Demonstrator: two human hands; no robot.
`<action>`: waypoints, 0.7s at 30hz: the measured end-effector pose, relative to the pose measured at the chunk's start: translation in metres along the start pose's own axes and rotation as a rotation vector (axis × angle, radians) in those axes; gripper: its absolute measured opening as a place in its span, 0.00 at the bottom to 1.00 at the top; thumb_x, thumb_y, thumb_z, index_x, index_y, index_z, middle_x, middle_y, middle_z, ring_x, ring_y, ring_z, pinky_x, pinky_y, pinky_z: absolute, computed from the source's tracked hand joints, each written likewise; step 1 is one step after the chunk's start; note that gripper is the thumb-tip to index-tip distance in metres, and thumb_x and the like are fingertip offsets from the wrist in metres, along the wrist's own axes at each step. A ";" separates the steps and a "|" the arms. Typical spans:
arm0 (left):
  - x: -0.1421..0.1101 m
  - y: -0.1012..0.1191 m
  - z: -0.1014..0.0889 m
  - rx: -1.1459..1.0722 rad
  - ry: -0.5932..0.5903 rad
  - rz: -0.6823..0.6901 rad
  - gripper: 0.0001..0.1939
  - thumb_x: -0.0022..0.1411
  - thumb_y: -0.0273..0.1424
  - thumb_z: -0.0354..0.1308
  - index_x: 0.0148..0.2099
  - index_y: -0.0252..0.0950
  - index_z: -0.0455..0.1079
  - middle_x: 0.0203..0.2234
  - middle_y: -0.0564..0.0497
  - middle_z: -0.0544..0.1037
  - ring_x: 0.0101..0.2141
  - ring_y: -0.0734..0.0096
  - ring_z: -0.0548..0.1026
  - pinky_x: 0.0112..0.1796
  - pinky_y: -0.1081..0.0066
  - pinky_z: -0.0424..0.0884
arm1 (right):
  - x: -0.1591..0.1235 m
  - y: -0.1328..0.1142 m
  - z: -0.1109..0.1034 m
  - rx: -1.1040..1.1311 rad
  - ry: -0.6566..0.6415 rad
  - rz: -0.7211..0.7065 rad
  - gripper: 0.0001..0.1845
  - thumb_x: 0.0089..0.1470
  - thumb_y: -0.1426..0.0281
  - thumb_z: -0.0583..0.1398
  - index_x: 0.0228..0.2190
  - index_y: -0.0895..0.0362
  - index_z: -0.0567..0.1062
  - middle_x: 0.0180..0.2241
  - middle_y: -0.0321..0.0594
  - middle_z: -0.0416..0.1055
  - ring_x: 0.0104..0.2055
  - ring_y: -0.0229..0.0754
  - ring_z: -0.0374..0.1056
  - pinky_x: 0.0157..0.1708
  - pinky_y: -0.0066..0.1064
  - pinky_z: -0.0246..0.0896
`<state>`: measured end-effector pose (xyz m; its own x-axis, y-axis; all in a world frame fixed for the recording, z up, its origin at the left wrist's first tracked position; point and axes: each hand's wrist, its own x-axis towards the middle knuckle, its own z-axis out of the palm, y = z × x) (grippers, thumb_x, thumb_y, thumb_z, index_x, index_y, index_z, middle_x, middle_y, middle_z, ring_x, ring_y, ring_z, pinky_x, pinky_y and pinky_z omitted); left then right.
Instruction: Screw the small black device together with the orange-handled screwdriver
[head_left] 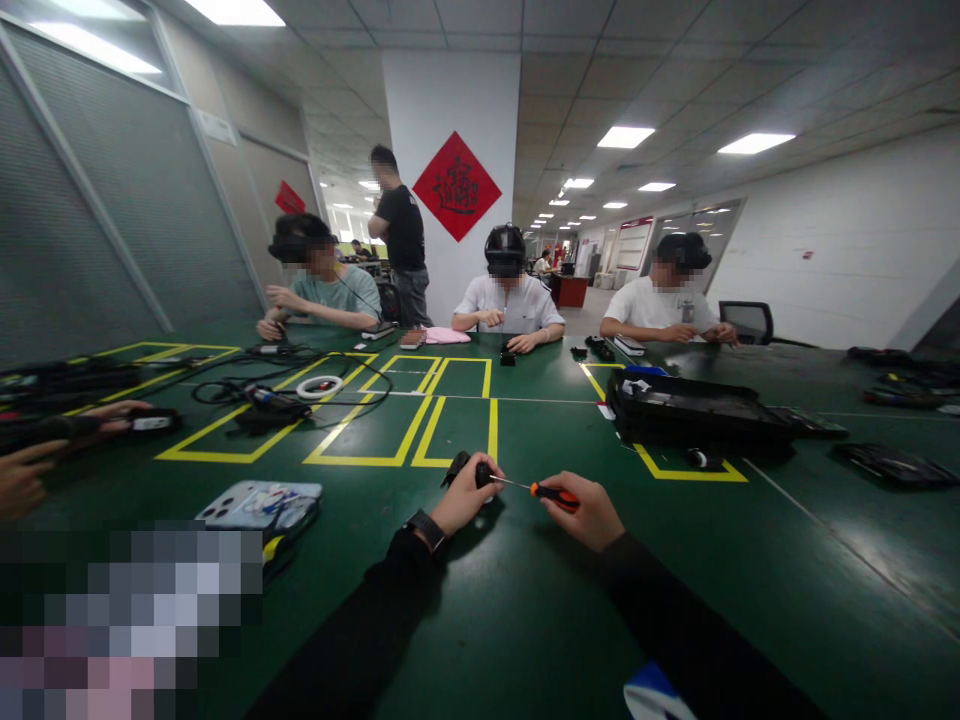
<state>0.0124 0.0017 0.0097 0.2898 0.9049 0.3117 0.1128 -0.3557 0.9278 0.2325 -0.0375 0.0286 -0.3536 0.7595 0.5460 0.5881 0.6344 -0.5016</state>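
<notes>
In the middle of the green table, my left hand is closed round a small black part, which my fingers partly cover. My right hand grips a screwdriver with an orange and black handle. Its thin shaft points left, and the tip meets the black part or lies right in front of it; I cannot tell which. Another dark piece shows just beyond my left fingers, and whether it joins the held part is unclear.
A long black case lies to the right, beside yellow tape outlines. Left are a phone, black cables and a white ring. A co-worker's hand reaches in at the left edge. Three people sit across the table.
</notes>
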 end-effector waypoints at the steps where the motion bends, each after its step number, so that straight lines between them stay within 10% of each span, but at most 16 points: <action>1: 0.000 0.000 0.000 0.009 0.004 -0.009 0.08 0.51 0.27 0.54 0.36 0.36 0.60 0.31 0.53 0.70 0.33 0.74 0.68 0.36 0.72 0.64 | 0.001 -0.001 0.001 0.021 0.003 -0.010 0.10 0.48 0.69 0.56 0.35 0.55 0.72 0.34 0.40 0.72 0.35 0.39 0.68 0.36 0.30 0.64; 21: 0.000 0.000 -0.001 0.009 0.006 0.011 0.08 0.51 0.27 0.54 0.36 0.36 0.60 0.31 0.53 0.69 0.32 0.74 0.68 0.33 0.74 0.64 | 0.001 -0.004 -0.001 -0.115 0.012 -0.024 0.09 0.49 0.68 0.56 0.35 0.54 0.73 0.30 0.39 0.70 0.32 0.40 0.65 0.33 0.30 0.60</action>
<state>0.0114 0.0017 0.0093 0.2857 0.9021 0.3235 0.1182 -0.3682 0.9222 0.2304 -0.0389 0.0318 -0.3600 0.7419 0.5657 0.6593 0.6313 -0.4084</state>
